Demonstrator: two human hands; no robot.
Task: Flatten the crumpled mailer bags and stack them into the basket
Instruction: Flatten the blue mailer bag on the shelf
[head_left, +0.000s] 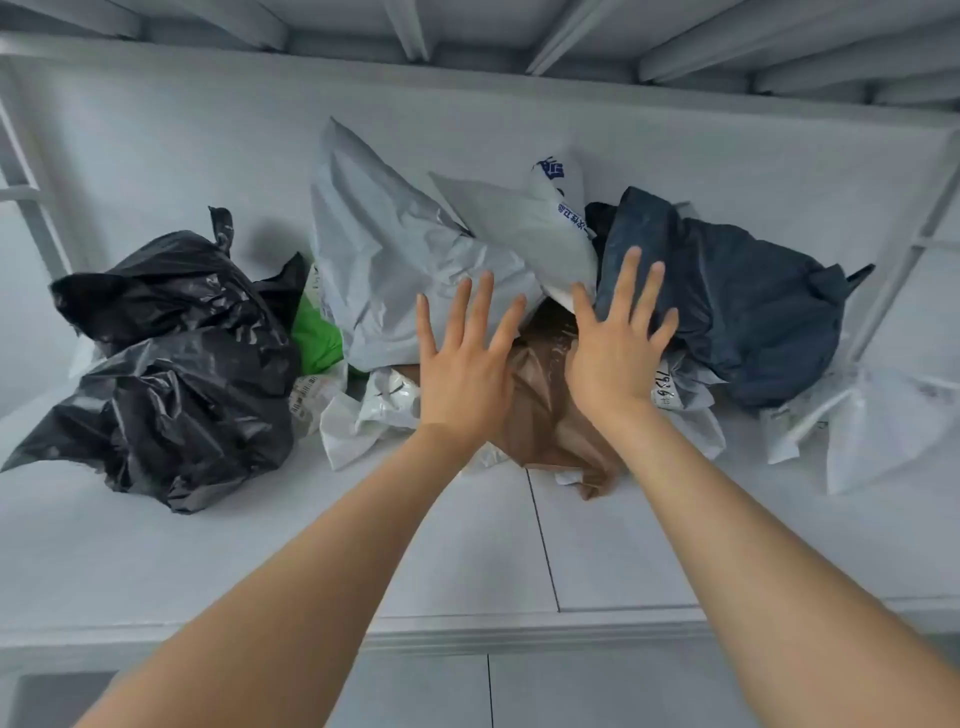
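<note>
Both hands flat, fingers spread, holding nothing: left hand (462, 374) over the grey bag's (395, 260) near edge, right hand (615, 353) at the navy bag's (753, 312) edge; contact cannot be told. The brown bag (545, 415) lies between them, equally near both. The pile runs left to right along the shelf (260, 545). Count: grey two, navy one, brown one, green bag (317, 338) one, black bags (171, 353) apparently two, white bags (883, 421) several. Basket not in view.

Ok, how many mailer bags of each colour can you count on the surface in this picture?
black bags: 2, as far as I can tell
grey bags: 2
navy bag: 1
brown bag: 1
green bag: 1
white bags: at least 3
Total: at least 10; some lie partly hidden.
</note>
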